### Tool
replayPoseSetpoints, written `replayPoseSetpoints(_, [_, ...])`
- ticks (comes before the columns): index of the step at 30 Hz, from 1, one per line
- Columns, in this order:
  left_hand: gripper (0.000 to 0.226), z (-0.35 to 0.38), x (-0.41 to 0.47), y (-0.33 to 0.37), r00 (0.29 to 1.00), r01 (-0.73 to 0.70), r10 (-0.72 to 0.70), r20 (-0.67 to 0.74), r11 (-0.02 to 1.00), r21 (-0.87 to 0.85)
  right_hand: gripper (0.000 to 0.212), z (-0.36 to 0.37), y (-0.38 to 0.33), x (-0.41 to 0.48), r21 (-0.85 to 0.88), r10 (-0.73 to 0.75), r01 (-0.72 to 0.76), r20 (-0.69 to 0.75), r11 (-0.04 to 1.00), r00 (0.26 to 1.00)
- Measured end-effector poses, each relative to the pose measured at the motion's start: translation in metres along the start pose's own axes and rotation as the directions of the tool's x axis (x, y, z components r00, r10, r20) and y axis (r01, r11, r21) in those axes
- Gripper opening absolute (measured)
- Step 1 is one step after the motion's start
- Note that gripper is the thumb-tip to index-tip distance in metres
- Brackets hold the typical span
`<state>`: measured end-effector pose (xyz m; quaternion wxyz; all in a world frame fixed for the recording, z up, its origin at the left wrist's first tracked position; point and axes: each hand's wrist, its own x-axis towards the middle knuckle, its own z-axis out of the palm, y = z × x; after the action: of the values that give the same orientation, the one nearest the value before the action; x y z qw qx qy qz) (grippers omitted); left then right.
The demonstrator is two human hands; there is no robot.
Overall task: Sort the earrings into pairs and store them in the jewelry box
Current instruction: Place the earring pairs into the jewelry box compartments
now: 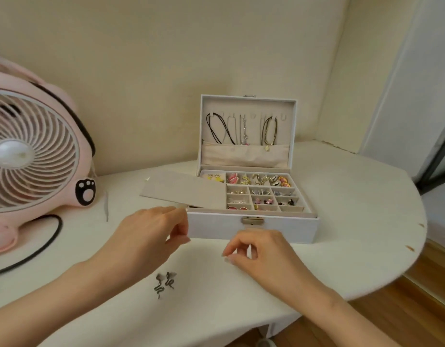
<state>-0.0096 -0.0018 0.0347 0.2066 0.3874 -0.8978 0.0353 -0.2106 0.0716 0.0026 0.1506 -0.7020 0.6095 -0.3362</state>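
Note:
An open white jewelry box (254,230) stands on the table, its compartments holding several earrings (257,180), with necklaces hung in the raised lid (246,128). A beige cover panel (184,189) lies askew over the box's left part. My left hand (151,236) is at the box's front left corner, and its thumb and forefinger pinch the panel's near edge. My right hand (261,249) hovers just in front of the box latch with its fingers curled; I see nothing between them. Two dark snake-shaped earrings (165,284) lie side by side on the table between my forearms.
A pink desk fan (33,151) stands at the left with its black cable (41,249) looping over the white table (354,221). A thin grey pin-like object (107,204) lies beside the fan. The table's rounded edge drops to a wooden floor (416,309) at the right.

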Motion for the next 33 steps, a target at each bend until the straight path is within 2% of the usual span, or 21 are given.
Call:
replayPoseSetpoints(5, [0.019, -0.001, -0.015, -0.023, 0.953, 0.077, -0.087, 0.291, 0.996, 0.046, 0.014, 0.035, -0.022, 0.005, 0.016, -0.03, 0.028, 0.099, 0.999, 0.995])
replayPoseSetpoints(10, [0.016, 0.004, -0.025, -0.026, 0.915, 0.08, -0.089, 0.393, 0.996, 0.038, 0.023, 0.058, -0.037, 0.016, -0.042, -0.033, 0.039, 0.147, 0.998, 0.989])
replayPoseSetpoints(18, [0.02, 0.012, -0.03, -0.023, 0.933, 0.08, -0.08, 0.351, 0.997, 0.016, 0.013, 0.065, -0.037, 0.022, -0.048, -0.015, 0.02, 0.103, 0.999, 0.995])
replayPoseSetpoints(25, [0.013, 0.012, -0.021, -0.009, 0.961, 0.054, -0.036, 0.275, 0.997, -0.058, 0.01, 0.043, -0.019, 0.012, 0.089, 0.069, -0.067, -0.01, 0.994, 0.998])
replayPoseSetpoints(33, [0.011, 0.015, 0.024, 0.037, 0.982, -0.08, 0.111, 0.151, 0.977, -0.2, 0.01, -0.018, 0.011, 0.004, 0.227, 0.164, -0.12, -0.185, 0.966, 0.969])
